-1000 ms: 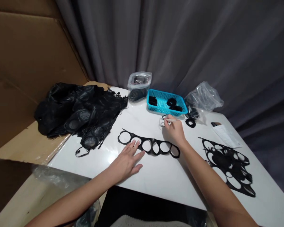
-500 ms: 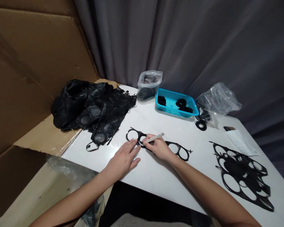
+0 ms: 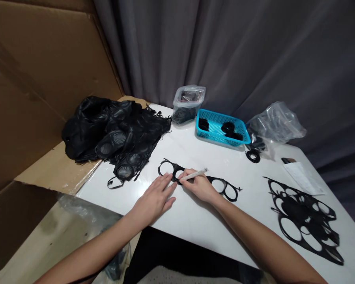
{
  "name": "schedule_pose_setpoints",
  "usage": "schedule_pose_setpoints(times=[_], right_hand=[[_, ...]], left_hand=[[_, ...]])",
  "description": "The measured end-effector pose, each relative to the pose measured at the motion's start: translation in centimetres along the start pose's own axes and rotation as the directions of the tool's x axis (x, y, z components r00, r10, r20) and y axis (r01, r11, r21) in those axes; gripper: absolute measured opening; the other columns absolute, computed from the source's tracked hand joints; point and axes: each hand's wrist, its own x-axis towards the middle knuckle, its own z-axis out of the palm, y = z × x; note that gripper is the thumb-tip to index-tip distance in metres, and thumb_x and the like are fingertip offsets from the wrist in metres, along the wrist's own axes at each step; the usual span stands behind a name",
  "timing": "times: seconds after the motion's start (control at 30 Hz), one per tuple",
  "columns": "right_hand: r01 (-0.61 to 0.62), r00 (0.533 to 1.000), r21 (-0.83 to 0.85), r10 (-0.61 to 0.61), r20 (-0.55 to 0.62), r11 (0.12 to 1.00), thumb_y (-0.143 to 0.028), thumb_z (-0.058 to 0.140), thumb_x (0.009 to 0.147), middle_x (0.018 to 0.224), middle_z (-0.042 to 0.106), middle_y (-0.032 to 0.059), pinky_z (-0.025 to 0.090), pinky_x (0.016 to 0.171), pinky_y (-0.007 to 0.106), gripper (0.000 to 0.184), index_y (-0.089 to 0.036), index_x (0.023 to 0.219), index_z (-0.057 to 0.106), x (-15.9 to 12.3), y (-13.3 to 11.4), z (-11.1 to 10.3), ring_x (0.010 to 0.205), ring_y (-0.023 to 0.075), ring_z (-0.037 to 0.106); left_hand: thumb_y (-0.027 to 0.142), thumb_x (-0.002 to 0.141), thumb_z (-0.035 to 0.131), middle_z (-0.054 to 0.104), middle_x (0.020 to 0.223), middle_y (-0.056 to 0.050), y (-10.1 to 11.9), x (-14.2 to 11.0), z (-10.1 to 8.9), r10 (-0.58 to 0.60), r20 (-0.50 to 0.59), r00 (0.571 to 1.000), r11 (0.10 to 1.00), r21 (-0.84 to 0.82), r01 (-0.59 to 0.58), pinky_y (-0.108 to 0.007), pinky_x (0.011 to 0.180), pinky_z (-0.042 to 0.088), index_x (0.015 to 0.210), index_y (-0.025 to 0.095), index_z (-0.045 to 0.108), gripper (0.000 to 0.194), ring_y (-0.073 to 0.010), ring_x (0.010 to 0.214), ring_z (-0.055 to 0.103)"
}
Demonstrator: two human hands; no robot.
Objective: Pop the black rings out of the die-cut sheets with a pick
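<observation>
A black rubber strip with round holes (image 3: 225,188) lies flat on the white table (image 3: 195,221). My left hand (image 3: 155,198) rests open on the table, fingertips pressing the strip's left part. My right hand (image 3: 198,185) is closed around a thin white pen-like tool (image 3: 195,174), whose tip touches the strip near one hole. The hand covers the strip's middle.
A heap of black rubber sheets (image 3: 115,130) lies at the left over brown cardboard (image 3: 47,173). A blue basket (image 3: 215,136) with black rings, two clear bags (image 3: 187,103) (image 3: 275,122), a loose ring (image 3: 253,156), cut-out scraps (image 3: 306,217) and a paper (image 3: 303,177) lie around.
My right hand came back from near the basket with the white tool and set its tip on the strip. The left hand stayed on the strip. The view shifted left.
</observation>
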Motion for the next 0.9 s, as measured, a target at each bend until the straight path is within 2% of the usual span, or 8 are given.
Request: schedule_pose_setpoints(times=[0.13, 0.3, 0.37, 0.47, 0.53, 0.63, 0.77, 0.9], right_hand=[[0.129, 0.991, -0.170, -0.132, -0.007, 0.977, -0.021, 0.053, 0.092, 0.093, 0.071, 0.0032, 0.043, 0.086, 0.037, 0.015, -0.023, 0.078, 0.059, -1.0, -0.2, 0.6, 0.091, 0.0218, 0.062], [0.335, 0.941, -0.418, -0.323, 0.101, 0.845, -0.016, 0.050, 0.091, 0.107, 0.069, 0.0108, 0.037, 0.090, 0.042, 0.015, -0.021, 0.100, 0.061, -1.8, 0.1, 1.4, 0.102, 0.0271, 0.058], [0.301, 0.948, -0.478, -0.313, 0.057, 0.825, -0.015, 0.049, 0.090, 0.101, 0.070, 0.0114, 0.035, 0.089, 0.042, 0.015, -0.021, 0.097, 0.062, -0.6, 0.6, 0.3, 0.098, 0.0278, 0.057], [0.081, 0.942, -0.528, -0.238, -0.235, 0.845, -0.015, 0.045, 0.089, 0.085, 0.066, 0.0102, 0.035, 0.082, 0.040, 0.016, -0.021, 0.082, 0.058, 2.5, 1.7, -3.3, 0.085, 0.0270, 0.056], [-0.007, 0.893, -0.457, -0.200, -0.404, 0.890, -0.021, 0.045, 0.089, 0.078, 0.063, 0.0071, 0.036, 0.075, 0.036, 0.015, -0.022, 0.076, 0.054, 4.4, 2.4, -5.9, 0.078, 0.0249, 0.055], [-0.076, 0.858, -0.258, -0.069, -0.510, 0.963, -0.030, 0.052, 0.086, 0.066, 0.054, 0.0006, 0.033, 0.065, 0.032, 0.022, -0.024, 0.067, 0.044, 5.7, 3.2, -8.2, 0.066, 0.0198, 0.049], [-0.143, 0.873, 0.068, 0.158, -0.461, 0.987, -0.039, 0.064, 0.078, 0.059, 0.046, -0.0041, 0.033, 0.061, 0.029, 0.030, -0.023, 0.064, 0.044, 4.2, 4.0, -8.4, 0.061, 0.0154, 0.044], [-0.137, 0.914, 0.393, 0.269, -0.304, 0.909, -0.044, 0.074, 0.073, 0.060, 0.050, -0.0039, 0.038, 0.061, 0.028, 0.037, -0.021, 0.064, 0.046, 1.2, 4.8, -8.8, 0.063, 0.0148, 0.050]], left_hand=[[0.029, 0.097, 0.056, 0.043, 0.153, -0.017, 0.0, 0.1, 0.0, 0.006, 0.010, 1.000, 1.000, 0.014, -0.006, -0.048, 0.117, 0.035, 0.139, 0.016, 0.051, 0.043, -0.0297, 0.144, 0.038], [0.027, 0.097, 0.054, 0.046, 0.151, -0.017, 0.0, 0.1, 0.1, 0.002, 0.005, 1.000, 1.000, 0.006, -0.002, -0.049, 0.116, 0.037, 0.137, 0.016, 0.052, 0.042, -0.0305, 0.143, 0.040], [0.026, 0.097, 0.054, 0.046, 0.151, -0.017, 0.0, 0.2, 0.1, -0.003, 0.001, 1.000, 1.000, 0.005, 0.003, -0.049, 0.115, 0.038, 0.136, 0.016, 0.053, 0.041, -0.0312, 0.142, 0.041], [0.026, 0.097, 0.054, 0.046, 0.151, -0.017, 0.2, 0.2, 0.0, -0.008, 0.004, 1.000, 1.000, 0.017, 0.008, -0.049, 0.114, 0.039, 0.135, 0.016, 0.054, 0.039, -0.0313, 0.142, 0.041], [0.026, 0.097, 0.054, 0.046, 0.150, -0.017, 0.3, 0.1, -0.1, -0.009, 0.007, 1.000, 1.000, 0.027, 0.009, -0.049, 0.114, 0.040, 0.134, 0.016, 0.054, 0.039, -0.0311, 0.141, 0.042], [0.026, 0.097, 0.054, 0.046, 0.150, -0.017, 0.4, -0.1, -0.3, -0.011, 0.016, 1.000, 0.999, 0.051, 0.010, -0.049, 0.114, 0.041, 0.135, 0.016, 0.054, 0.039, -0.0314, 0.141, 0.042], [0.029, 0.098, 0.053, 0.043, 0.153, -0.016, -0.1, -0.2, -0.7, -0.019, 0.009, 1.000, 1.000, 0.017, 0.018, -0.049, 0.113, 0.041, 0.137, 0.017, 0.053, 0.041, -0.0311, 0.141, 0.041], [0.034, 0.102, 0.046, 0.048, 0.148, -0.013, -2.0, 0.9, -1.4, -0.101, -0.057, 0.993, 0.994, -0.049, 0.098, -0.048, 0.110, 0.044, 0.133, 0.019, 0.053, 0.035, -0.0302, 0.138, 0.045]])
